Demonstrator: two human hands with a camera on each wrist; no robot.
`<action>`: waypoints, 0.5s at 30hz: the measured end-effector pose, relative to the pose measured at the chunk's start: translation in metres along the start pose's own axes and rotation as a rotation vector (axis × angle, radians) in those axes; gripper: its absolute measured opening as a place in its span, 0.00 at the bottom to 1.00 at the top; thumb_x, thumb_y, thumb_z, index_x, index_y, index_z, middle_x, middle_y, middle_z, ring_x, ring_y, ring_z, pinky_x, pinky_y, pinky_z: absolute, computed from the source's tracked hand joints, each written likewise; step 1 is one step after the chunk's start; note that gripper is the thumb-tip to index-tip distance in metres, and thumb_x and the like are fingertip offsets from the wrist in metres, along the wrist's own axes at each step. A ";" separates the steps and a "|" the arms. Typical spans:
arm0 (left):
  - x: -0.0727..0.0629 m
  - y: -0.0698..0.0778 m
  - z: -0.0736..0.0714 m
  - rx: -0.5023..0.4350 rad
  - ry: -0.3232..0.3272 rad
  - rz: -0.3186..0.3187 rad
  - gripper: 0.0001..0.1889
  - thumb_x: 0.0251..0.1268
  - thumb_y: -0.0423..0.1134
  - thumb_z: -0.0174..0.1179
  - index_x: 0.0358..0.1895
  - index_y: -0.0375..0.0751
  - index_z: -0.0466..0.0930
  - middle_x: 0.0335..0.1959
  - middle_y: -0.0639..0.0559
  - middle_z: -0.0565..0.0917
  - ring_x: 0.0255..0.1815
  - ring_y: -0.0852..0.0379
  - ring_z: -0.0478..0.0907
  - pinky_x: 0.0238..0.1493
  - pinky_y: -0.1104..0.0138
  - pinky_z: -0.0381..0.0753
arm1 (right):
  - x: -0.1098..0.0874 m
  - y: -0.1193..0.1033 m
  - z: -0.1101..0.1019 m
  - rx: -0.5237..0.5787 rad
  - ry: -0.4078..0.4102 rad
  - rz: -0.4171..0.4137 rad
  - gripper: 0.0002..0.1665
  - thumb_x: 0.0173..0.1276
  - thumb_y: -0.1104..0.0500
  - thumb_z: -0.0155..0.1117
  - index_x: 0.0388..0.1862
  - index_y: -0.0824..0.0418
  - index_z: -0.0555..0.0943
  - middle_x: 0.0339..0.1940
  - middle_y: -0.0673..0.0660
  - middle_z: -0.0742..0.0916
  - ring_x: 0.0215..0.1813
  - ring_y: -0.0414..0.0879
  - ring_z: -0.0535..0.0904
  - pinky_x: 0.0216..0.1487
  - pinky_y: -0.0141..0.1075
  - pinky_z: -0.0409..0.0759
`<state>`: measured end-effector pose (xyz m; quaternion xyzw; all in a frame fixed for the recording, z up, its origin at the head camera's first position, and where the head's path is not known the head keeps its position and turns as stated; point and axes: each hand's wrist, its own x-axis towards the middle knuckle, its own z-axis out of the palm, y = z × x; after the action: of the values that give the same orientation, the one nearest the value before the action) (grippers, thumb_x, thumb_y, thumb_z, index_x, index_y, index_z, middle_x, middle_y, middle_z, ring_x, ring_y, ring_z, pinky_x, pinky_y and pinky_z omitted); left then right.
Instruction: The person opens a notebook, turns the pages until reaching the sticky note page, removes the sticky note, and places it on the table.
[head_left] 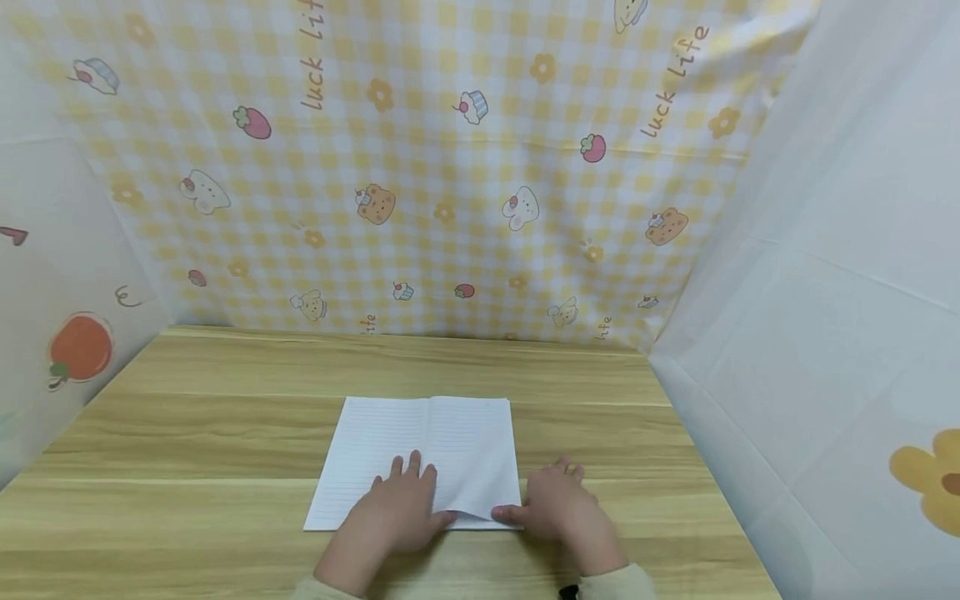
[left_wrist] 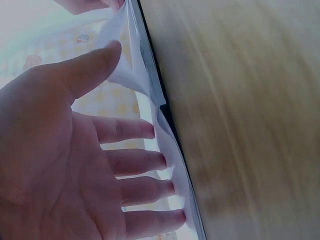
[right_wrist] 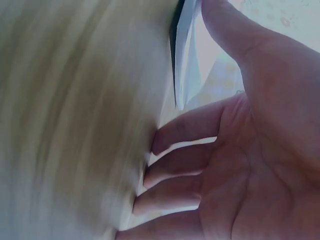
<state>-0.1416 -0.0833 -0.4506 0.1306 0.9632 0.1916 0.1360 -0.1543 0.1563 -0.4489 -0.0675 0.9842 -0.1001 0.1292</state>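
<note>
An open notebook (head_left: pixel 375 429) with lined pages lies on the table, its bottom edge facing me. My left hand (head_left: pixel 399 510) rests on it by the centre fold, fingers spread and straight, fingertips against the paper in the left wrist view. At the lower right corner, the thumb of my right hand (head_left: pixel 561 504) lies on the page, while its other fingers (right_wrist: pixel 172 167) reach down to the table beside the notebook. Between the two thumbs, the bottom edge of the right-hand page (head_left: pixel 480 458) bows up off the sheets below.
The wooden table (head_left: pixel 225 433) extends around the notebook on all sides. Behind it hangs a yellow checked curtain (head_left: pixel 420 167) with cartoon prints. White sheeting (head_left: pixel 840 333) borders the right side, and a white printed panel (head_left: pixel 67 275) the left.
</note>
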 end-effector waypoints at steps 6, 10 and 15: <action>0.000 -0.011 -0.016 -0.157 -0.019 0.038 0.31 0.79 0.39 0.53 0.79 0.26 0.64 0.78 0.22 0.69 0.79 0.23 0.67 0.76 0.30 0.67 | 0.005 0.010 0.004 0.001 -0.008 -0.094 0.41 0.62 0.29 0.74 0.24 0.69 0.85 0.62 0.88 0.80 0.73 0.91 0.64 0.73 0.80 0.63; -0.003 -0.015 -0.022 -0.184 0.129 0.042 0.44 0.70 0.31 0.57 0.86 0.32 0.47 0.78 0.20 0.66 0.75 0.22 0.71 0.69 0.31 0.76 | 0.004 0.009 0.003 -0.016 -0.015 -0.104 0.39 0.64 0.30 0.74 0.22 0.67 0.85 0.61 0.85 0.83 0.73 0.89 0.66 0.72 0.80 0.64; -0.006 -0.013 -0.017 0.274 0.322 0.106 0.49 0.63 0.26 0.66 0.86 0.59 0.57 0.89 0.39 0.52 0.87 0.27 0.51 0.71 0.16 0.55 | 0.001 0.004 -0.002 -0.036 -0.018 -0.086 0.39 0.63 0.30 0.74 0.19 0.65 0.83 0.61 0.84 0.83 0.73 0.88 0.67 0.73 0.80 0.64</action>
<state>-0.1437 -0.1024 -0.4398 0.1660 0.9813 0.0840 -0.0487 -0.1567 0.1605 -0.4483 -0.1128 0.9809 -0.0873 0.1323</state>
